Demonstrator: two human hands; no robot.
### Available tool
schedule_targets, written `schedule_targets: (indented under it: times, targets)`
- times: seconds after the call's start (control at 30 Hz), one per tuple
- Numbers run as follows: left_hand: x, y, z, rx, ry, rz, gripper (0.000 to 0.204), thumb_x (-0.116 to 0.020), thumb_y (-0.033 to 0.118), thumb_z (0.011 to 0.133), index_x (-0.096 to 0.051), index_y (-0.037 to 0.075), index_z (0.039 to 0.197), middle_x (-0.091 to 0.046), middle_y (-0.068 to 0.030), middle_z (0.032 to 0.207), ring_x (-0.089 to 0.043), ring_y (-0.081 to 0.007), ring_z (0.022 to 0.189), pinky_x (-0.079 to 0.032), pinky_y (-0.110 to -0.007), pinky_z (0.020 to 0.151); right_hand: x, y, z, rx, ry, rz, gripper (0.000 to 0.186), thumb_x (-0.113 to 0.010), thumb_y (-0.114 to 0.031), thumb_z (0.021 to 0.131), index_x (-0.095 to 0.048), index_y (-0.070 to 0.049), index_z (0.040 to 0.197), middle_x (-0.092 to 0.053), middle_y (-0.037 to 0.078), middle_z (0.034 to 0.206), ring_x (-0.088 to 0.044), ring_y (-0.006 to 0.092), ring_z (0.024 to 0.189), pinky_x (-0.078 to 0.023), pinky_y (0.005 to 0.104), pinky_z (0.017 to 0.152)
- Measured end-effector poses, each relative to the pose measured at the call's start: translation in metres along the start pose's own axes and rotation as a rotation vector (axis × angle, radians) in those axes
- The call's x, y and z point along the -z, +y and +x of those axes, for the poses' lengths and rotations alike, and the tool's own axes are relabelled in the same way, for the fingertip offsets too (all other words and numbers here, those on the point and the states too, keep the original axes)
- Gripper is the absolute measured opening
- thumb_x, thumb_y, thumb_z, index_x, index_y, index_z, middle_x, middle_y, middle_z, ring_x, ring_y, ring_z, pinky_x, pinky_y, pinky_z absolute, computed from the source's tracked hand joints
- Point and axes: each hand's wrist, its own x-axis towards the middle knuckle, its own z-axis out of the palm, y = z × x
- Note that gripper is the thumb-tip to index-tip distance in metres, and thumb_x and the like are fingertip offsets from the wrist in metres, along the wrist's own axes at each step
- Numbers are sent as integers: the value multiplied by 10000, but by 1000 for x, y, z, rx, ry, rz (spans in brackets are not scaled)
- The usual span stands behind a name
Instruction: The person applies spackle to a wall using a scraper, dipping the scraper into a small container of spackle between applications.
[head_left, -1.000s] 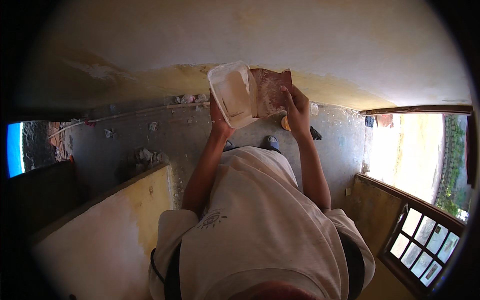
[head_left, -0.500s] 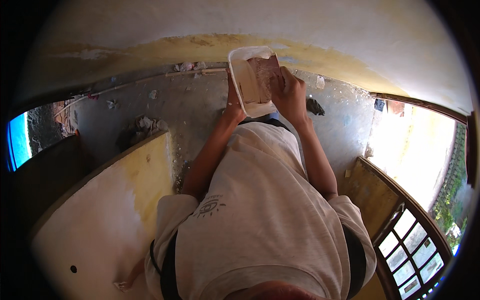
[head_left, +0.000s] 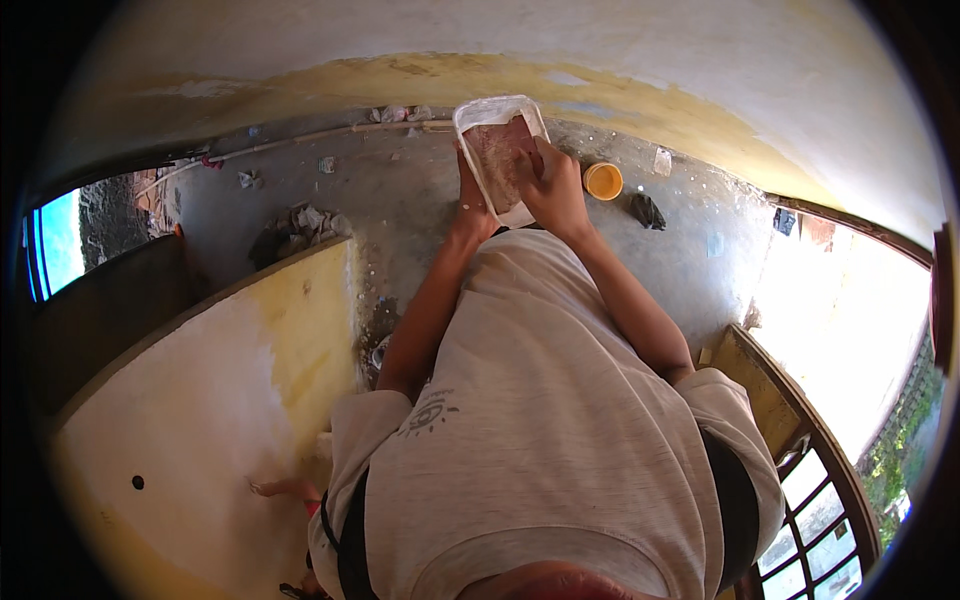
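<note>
Person at work in a room, holding a pale-rimmed container. The white tray (head_left: 497,107) is being held in front of the body, above the grey floor (head_left: 400,185), with its open side facing up toward the wearer. The left hand (head_left: 474,208) is gripping the tray along its left side; the fingers underneath are staying out of sight. The right hand (head_left: 557,190) is pinching a brown flat piece (head_left: 497,152) near its right edge, and that piece is lying within the tray's rim, bearing pale smears across its face. Whether it is touching the tray's bottom cannot be told.

Surroundings: to the right of the tray, an orange tub (head_left: 603,181) is standing on the floor, and a black crumpled bag (head_left: 648,211) is lying just beside it, slightly nearer. On the far left, a long pole (head_left: 310,138) is running close to the foot of the far wall (head_left: 480,35). Nearer on the left, a crumpled heap (head_left: 310,226) is resting behind a low partition (head_left: 200,400), whose face is showing white and yellow patches. At near right, a paned frame (head_left: 822,525) is standing beside a bright opening (head_left: 845,310).
</note>
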Motion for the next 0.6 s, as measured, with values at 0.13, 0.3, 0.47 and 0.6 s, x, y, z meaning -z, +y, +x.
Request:
schedule_targets:
  times: [0.13, 0.3, 0.47, 0.6]
  targets:
    - [12, -8, -3, 4, -68, -26, 798, -301, 725, 995, -429, 118, 1496, -563, -102, 1423, -591, -244, 1261, -496, -423, 1074, 7, 14, -4, -76, -70, 64, 202, -622, -135, 958, -579, 37, 860, -484, 134, 598, -451, 135, 555, -398, 372, 536]
    - [12, -23, -12, 48, -113, 53, 928, -306, 803, 938, -365, 96, 1537, -509, -132, 1479, -557, -276, 1308, -468, -472, 1104, 21, 48, -13, -185, -146, 205, 222, -643, -145, 941, -678, 63, 1008, -607, 134, 660, -577, 146, 602, -464, 351, 581]
    - [8, -34, -21, 100, -55, -18, 959, -266, 839, 911, -390, 109, 1520, -525, -120, 1449, -601, -294, 1245, -526, -501, 1036, 43, 55, -24, -498, -246, 640, 231, -611, -233, 1032, -675, -14, 1071, -653, -7, 850, -581, 49, 765, -480, 247, 703]
    - [34, -35, -20, 133, 20, -43, 881, -357, 807, 923, -416, 154, 1511, -550, -75, 1430, -608, -300, 1232, -561, -561, 960, 47, 61, -27, -520, -121, 868, 236, -619, -225, 1024, -636, -28, 1152, -690, 1, 948, -645, 84, 819, -511, 251, 750]
